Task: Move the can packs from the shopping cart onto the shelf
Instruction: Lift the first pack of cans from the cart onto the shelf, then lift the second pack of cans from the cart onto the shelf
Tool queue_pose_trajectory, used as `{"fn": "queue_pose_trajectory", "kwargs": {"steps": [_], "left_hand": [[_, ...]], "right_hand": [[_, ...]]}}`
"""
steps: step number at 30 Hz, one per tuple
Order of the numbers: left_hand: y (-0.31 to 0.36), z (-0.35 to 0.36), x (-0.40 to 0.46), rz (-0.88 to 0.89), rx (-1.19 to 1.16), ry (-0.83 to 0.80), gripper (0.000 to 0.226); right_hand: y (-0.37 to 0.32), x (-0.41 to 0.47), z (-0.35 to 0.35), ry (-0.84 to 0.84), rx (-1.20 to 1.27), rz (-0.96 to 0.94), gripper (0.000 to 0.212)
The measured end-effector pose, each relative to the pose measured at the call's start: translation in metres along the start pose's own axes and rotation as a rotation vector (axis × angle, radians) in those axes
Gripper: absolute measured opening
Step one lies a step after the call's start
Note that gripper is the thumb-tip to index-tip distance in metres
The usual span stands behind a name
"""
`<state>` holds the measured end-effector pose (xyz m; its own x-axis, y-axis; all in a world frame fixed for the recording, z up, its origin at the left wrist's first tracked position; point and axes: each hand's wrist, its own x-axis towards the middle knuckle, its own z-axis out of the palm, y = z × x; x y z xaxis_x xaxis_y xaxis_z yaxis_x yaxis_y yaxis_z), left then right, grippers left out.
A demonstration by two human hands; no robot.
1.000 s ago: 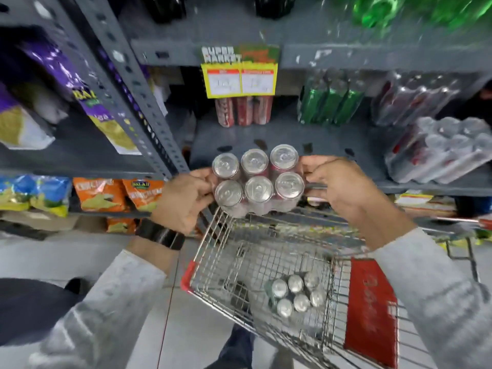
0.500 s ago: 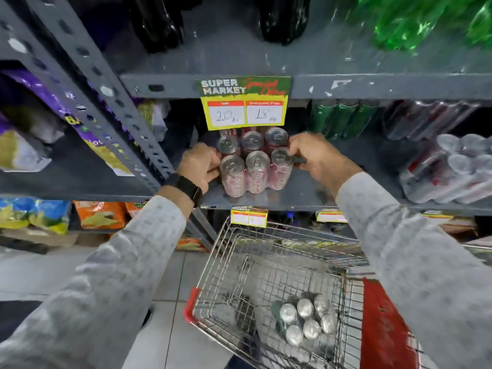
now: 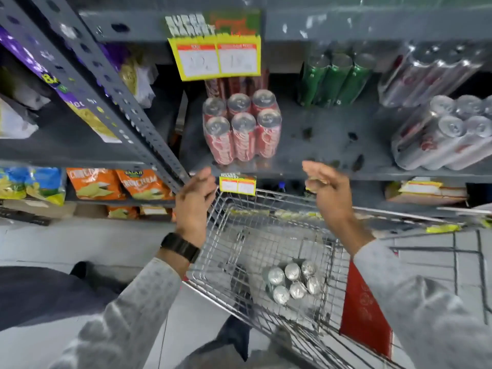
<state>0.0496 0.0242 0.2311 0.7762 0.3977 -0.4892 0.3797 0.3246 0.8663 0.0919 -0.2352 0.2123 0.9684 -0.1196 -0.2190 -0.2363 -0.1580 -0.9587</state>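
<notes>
A shrink-wrapped pack of red cans (image 3: 242, 127) stands upright on the grey shelf (image 3: 319, 145), near its front edge, with another red pack behind it. Both my hands hover empty above the wire shopping cart (image 3: 226, 209), just below the shelf edge. My left hand (image 3: 194, 201) is open with loose fingers, left of the pack. My right hand (image 3: 327, 193) is open too, to the pack's lower right. A second pack with silver tops (image 3: 291, 280) lies on the bottom of the cart.
Green cans (image 3: 335, 78) and wrapped silver can packs (image 3: 447, 134) fill the shelf's right side. A slanted perforated shelf post (image 3: 125, 107) stands at left, with snack bags (image 3: 93, 182) below. The cart's red flap (image 3: 364, 310) is at right. Yellow price tags (image 3: 218, 59) hang above.
The red can pack went from above the cart onto the shelf. Both hands then let go of it and drew back down over the cart.
</notes>
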Motion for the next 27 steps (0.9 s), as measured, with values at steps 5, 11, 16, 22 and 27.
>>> {"fn": "queue_pose_trajectory", "kwargs": {"steps": [5,11,16,22,27], "left_hand": [[-0.129,0.007,-0.023,-0.511,0.298,-0.151,0.028],[-0.243,0.019,-0.025,-0.947,0.285,-0.201,0.031],[-0.299,0.032,-0.011,-0.972,0.073,-0.126,0.052],[-0.314,0.040,-0.013,-0.914,0.253,-0.060,0.023],[-0.298,0.035,-0.017,-0.810,0.442,-0.048,0.022]], "right_hand": [[0.121,-0.040,-0.044,-0.044,0.010,0.427,0.024],[0.224,-0.050,-0.065,-0.054,0.011,1.002,0.035],[0.287,-0.046,-0.065,-0.043,-0.004,1.017,0.046],[0.303,-0.036,-0.056,-0.009,0.030,1.005,0.032],[0.269,-0.037,-0.063,0.021,0.014,1.040,0.028]]}}
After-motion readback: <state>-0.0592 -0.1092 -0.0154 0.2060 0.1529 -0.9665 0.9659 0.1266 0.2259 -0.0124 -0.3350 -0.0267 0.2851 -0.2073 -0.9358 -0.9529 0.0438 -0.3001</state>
